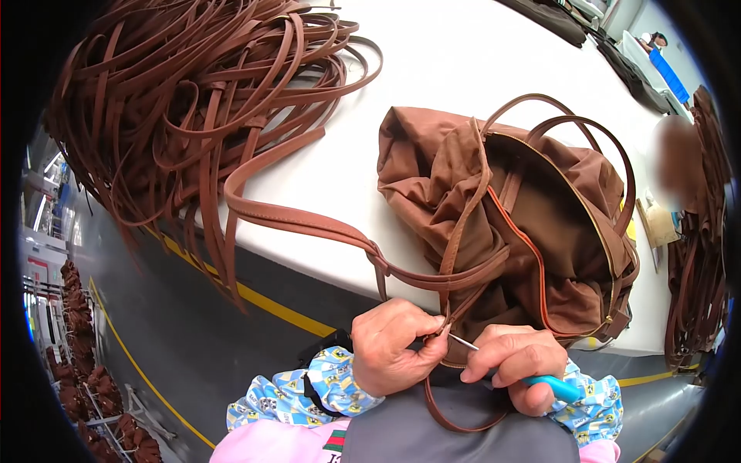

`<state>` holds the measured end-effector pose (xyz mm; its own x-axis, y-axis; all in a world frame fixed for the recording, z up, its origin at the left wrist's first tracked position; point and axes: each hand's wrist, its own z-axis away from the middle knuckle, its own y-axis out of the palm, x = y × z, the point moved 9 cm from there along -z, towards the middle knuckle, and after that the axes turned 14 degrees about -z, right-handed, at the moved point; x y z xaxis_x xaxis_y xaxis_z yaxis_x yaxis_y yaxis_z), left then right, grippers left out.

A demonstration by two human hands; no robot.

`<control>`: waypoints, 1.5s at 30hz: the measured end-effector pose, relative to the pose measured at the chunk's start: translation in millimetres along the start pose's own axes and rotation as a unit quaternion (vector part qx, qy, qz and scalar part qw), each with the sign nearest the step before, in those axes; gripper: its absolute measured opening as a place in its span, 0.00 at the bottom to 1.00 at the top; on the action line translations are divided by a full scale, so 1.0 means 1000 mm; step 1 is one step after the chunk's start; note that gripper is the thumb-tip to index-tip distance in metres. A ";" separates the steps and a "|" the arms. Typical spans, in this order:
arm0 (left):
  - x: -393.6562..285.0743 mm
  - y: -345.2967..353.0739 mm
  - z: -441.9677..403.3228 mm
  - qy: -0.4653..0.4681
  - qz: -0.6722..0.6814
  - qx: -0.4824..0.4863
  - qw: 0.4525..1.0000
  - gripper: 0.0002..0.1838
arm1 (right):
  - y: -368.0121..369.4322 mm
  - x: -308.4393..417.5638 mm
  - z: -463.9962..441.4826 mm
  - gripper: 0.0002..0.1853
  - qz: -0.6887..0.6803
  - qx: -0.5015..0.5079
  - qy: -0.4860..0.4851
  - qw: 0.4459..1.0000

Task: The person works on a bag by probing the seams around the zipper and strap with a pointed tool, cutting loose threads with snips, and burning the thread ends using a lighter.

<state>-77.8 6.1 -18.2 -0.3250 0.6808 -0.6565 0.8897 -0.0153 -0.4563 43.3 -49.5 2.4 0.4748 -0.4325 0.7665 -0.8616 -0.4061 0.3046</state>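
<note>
At the table's front edge my left hand (394, 346) pinches a thin brown strap (455, 310) between thumb and fingers. My right hand (515, 356) is closed around an awl (556, 388) with a teal handle. Its slim metal shaft points left to the strap at my left fingertips; whether the tip is in the strap is hidden. A brown fabric bag (432, 185) with leather handles lies just beyond both hands, its zipped mouth gaping. From my left hand a longer strap (301, 220) runs left across the table, and a loop of strap (451, 420) hangs over my dark apron.
A big tangled heap of brown straps (208, 100) covers the left of the white table (448, 54) and hangs over its edge. More brown pieces (691, 285) hang at the right. Dark items lie along the far edge. Another person (656, 38) is far back, near a blue bin (668, 76).
</note>
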 end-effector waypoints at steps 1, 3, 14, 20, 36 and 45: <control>0.000 0.000 0.000 -0.007 0.004 0.003 1.000 0.12 | 0.000 0.000 0.000 0.22 -0.003 0.000 0.000 1.000; 0.002 0.001 0.000 -0.014 0.008 0.007 1.000 0.11 | 0.002 -0.002 -0.003 0.22 -0.003 0.007 0.003 1.000; 0.002 0.001 -0.001 -0.009 0.024 0.007 1.000 0.11 | 0.001 -0.005 -0.003 0.22 0.001 0.010 0.006 1.000; 0.002 0.002 -0.001 -0.013 0.024 0.011 1.000 0.11 | 0.005 -0.002 -0.010 0.24 0.070 0.025 0.000 0.997; 0.001 0.003 0.000 -0.003 0.056 0.009 0.998 0.11 | 0.004 -0.001 -0.001 0.19 0.005 0.039 -0.031 0.999; 0.000 0.002 0.001 0.002 0.052 -0.002 0.999 0.12 | 0.005 0.000 -0.003 0.19 0.033 0.047 -0.048 0.997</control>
<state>-76.0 5.5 -19.7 -0.2298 0.6792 -0.6970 0.9196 -0.0831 -0.3841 38.2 -48.5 5.5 0.4363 -0.5343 0.7240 -0.8729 -0.4464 0.1966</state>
